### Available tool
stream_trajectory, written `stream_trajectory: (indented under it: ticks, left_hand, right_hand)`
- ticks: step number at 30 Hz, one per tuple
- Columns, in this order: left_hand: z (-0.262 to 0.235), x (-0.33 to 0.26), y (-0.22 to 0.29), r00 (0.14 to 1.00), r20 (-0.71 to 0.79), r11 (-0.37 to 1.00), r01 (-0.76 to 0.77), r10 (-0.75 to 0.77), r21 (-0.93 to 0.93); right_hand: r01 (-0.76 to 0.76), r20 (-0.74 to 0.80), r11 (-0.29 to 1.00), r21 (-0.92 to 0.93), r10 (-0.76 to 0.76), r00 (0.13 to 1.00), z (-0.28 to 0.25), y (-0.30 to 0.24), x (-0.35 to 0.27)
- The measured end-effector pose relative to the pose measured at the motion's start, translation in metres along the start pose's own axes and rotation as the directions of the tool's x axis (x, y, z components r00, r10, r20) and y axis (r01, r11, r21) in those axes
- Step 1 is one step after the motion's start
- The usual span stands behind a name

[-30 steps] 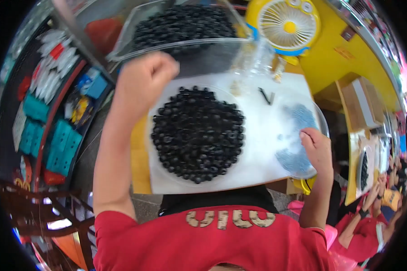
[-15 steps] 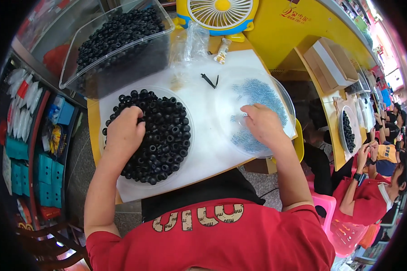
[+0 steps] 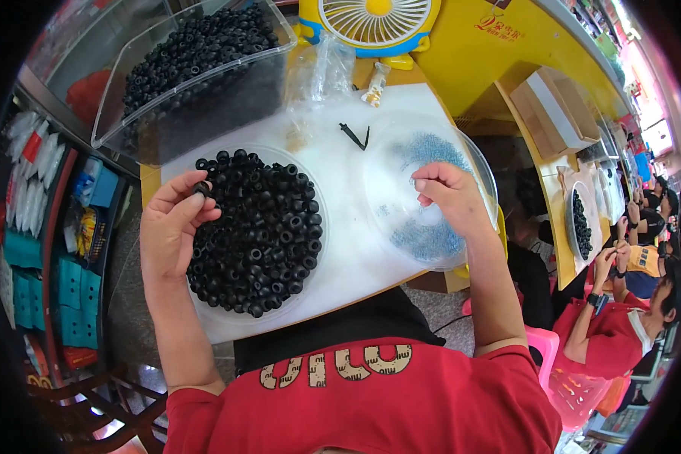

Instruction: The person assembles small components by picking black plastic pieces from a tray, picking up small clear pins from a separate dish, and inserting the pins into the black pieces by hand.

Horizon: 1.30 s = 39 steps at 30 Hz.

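Observation:
My left hand (image 3: 168,227) is raised at the left edge of a heap of small black hollow round parts (image 3: 261,234). Between its thumb and fingers it pinches one black hollow part (image 3: 202,188). The heap lies on a clear round tray (image 3: 323,189). Over on the right, my right hand (image 3: 459,198) hovers above another clear round tray (image 3: 490,178), where many tiny blue pieces (image 3: 431,240) are spread. Thumb and forefinger of that hand are pressed together; whatever sits between them is too small to make out.
A clear plastic bin (image 3: 197,98) full of black parts stands at the back left. Clear plastic bags (image 3: 329,68), a small wrapped packet (image 3: 376,83), a thin black strip (image 3: 353,136) and a yellow-blue fan (image 3: 378,30) are at the back. A co-worker (image 3: 605,325) sits at the right.
My left hand has come up out of the heap and moved left, now with a black hollow part in its fingers. My right hand has shifted slightly right above the blue pieces.

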<state>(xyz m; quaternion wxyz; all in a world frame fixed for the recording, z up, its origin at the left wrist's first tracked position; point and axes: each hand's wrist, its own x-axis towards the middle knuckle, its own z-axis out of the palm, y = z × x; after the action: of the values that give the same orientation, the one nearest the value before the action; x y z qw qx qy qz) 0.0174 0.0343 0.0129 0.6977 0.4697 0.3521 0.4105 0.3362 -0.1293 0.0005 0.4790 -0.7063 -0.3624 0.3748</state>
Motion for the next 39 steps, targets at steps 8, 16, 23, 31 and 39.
stream_trajectory:
  ticks: [8,16,23,31,39]
  left_hand:
    - [-0.009,-0.004,-0.006,0.998,0.061,0.998,0.037,-0.033,-0.058]
    - [-0.013,-0.006,-0.006,0.994,0.104,0.998,0.034,-0.028,-0.06]
    - [-0.009,-0.006,-0.004,0.991,0.126,0.996,0.063,-0.054,-0.069]
    - [-0.005,-0.012,-0.004,0.976,0.209,0.995,0.081,-0.066,-0.063]
    - [-0.001,-0.017,-0.001,0.973,0.217,0.995,0.093,-0.084,-0.033]
  right_hand:
    - [0.053,-0.107,0.985,0.166,-0.036,0.994,0.004,-0.002,-0.003]
    - [0.223,0.122,0.654,-0.723,-0.198,0.973,0.025,0.0,-0.006]
    - [0.21,0.111,0.392,-0.896,-0.26,0.959,0.032,0.0,-0.006]
    - [0.411,0.17,0.889,-0.201,-0.381,0.909,0.096,-0.055,-0.003]
    - [0.585,0.279,0.8,-0.131,-0.537,0.796,0.177,-0.087,0.0]
